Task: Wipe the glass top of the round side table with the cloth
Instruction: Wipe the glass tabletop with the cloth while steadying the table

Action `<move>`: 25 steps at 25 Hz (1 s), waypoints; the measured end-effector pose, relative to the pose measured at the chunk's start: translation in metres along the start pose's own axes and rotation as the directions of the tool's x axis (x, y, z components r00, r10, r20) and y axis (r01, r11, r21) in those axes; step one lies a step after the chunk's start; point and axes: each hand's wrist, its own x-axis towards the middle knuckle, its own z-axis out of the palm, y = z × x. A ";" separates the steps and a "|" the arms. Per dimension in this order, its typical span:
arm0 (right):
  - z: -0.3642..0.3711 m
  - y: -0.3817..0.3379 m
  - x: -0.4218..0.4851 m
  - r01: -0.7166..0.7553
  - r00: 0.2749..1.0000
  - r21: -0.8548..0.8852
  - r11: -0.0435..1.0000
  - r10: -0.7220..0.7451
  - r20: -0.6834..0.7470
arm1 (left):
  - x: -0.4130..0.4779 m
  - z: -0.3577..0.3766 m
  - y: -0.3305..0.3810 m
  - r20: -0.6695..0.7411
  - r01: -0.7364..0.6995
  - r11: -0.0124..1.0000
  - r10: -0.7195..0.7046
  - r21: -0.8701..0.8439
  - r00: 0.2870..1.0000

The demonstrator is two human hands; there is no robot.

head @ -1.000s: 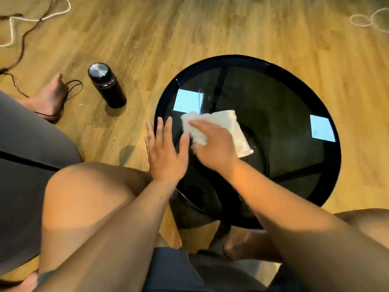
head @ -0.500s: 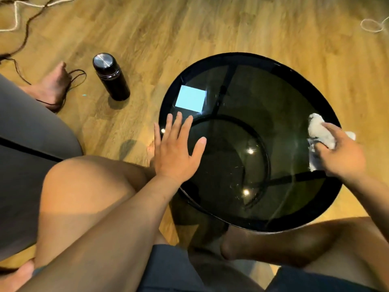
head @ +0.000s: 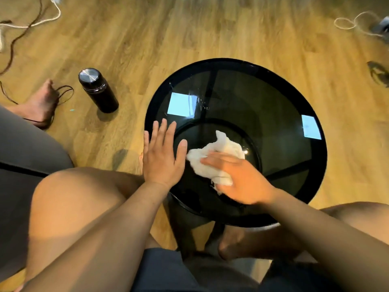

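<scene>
Table (head: 235,66): I see a round dark glass top with a black rim, standing on the floor.
On the glass: a crumpled white cloth (head: 219,159) near the middle; my left hand (head: 162,157) lies flat at the left edge.
Floor (head: 189,34): wood planks; a black flask (head: 97,90) stands upright left of the table, cables (head: 31,24) beyond it.

Nothing legible anywhere — no words, labels, brand marks, numbers or signs to be read, not on the black flask (head: 98,90) at about 10 o'clock, nor on the round side table (head: 235,66); only two pale blank reflections on the glass, at roughly 11 and 3 o'clock — both without writing
</scene>
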 end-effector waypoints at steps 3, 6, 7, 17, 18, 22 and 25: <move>-0.063 0.060 -0.047 -0.345 0.934 -0.019 0.938 0.341 -0.108 | 0.000 0.001 0.001 0.021 -0.018 1.000 0.017 0.021 1.000; -0.094 0.102 -0.053 -0.621 0.757 -0.125 0.774 0.552 -0.349 | 0.000 0.002 0.000 0.009 0.005 1.000 -0.005 -0.010 1.000; -0.092 0.104 -0.044 -0.677 0.691 -0.057 0.734 0.606 -0.394 | -0.001 0.003 -0.001 0.003 0.014 1.000 -0.014 -0.018 1.000; 0.052 -0.048 0.102 -0.026 0.997 -0.042 0.999 0.023 -0.076 | -0.006 -0.001 -0.005 -0.091 0.121 0.953 -0.151 -0.279 0.984; 0.043 -0.039 0.104 0.003 0.999 -0.044 0.999 -0.005 -0.049 | -0.006 -0.002 -0.006 -0.082 0.116 0.974 -0.134 -0.195 0.988; -0.017 0.028 0.073 -0.153 0.987 -0.079 0.985 0.149 -0.055 | -0.001 0.002 0.003 -0.006 -0.018 0.998 0.019 0.056 1.000; -0.066 0.075 0.028 -0.406 0.897 -0.063 0.911 0.385 -0.220 | 0.000 0.002 0.003 0.002 -0.010 0.997 0.010 0.076 1.000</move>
